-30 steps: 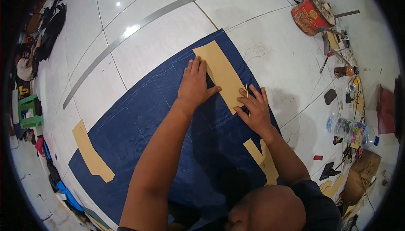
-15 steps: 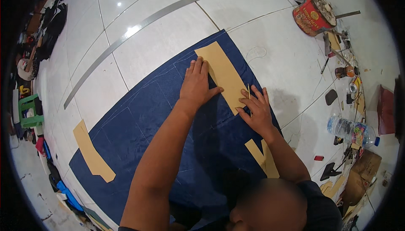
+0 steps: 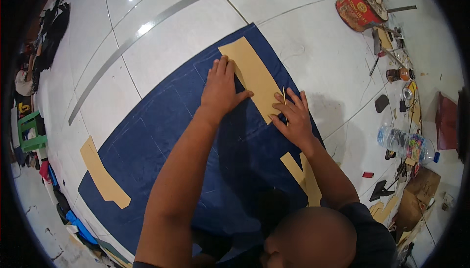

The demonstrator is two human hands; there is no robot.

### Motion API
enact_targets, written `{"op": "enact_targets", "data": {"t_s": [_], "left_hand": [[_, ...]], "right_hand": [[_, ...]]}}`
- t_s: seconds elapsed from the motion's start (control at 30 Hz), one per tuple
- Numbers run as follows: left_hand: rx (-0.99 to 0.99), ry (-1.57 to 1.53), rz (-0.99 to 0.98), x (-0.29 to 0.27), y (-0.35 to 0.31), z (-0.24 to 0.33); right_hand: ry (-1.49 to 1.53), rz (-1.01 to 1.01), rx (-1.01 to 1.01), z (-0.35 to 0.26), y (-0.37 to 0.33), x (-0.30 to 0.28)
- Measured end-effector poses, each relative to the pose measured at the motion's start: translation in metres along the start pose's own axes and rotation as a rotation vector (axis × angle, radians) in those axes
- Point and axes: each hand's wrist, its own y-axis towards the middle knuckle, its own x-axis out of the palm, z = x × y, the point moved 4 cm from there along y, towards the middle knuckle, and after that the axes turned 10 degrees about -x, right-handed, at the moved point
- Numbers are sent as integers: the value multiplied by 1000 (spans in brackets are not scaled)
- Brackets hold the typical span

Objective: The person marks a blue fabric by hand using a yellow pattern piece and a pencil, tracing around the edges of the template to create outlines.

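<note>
A long tan cardboard pattern piece (image 3: 252, 79) lies on dark blue cloth (image 3: 245, 167) marked with thin pale lines. My left hand (image 3: 221, 87) rests along the pattern's left edge, fingers stretched out and thumb apart, the tips pressing at its rim. At the pattern's lower right end is my right hand (image 3: 295, 117), its fingertips touching the cardboard. A thin yellow stick (image 3: 284, 102) is tucked between the right fingers; I cannot make out its tip. Near my right forearm lie more tan cardboard pieces (image 3: 293, 170), and another tan pattern piece (image 3: 104, 176) lies across the cloth's left edge.
A long metal ruler (image 3: 122, 48) lies on the white tiled floor (image 3: 161, 72) beyond the cloth. To the right are a red tin (image 3: 356, 11), a plastic bottle (image 3: 399, 140) and scattered small tools. A green plastic stool (image 3: 32, 131) stands at the far left.
The whole scene has shifted slightly up and left in the picture. Both hands remain at the same pattern piece, and the yellow stick is still in my right hand.
</note>
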Motion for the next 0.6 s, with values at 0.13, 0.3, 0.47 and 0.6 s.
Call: {"op": "enact_targets", "data": {"t_s": [0.13, 0.3, 0.47, 0.6], "left_hand": [[41, -14, 66, 0, -1, 1], [54, -20, 80, 2, -1, -1], [46, -20, 71, 2, -2, -1], [48, -13, 76, 1, -1, 1]], "right_hand": [[9, 2, -1, 1, -1, 0], [14, -13, -3, 0, -2, 1], [18, -8, -5, 0, -4, 1], [11, -10, -1, 2, -4, 2]]}}
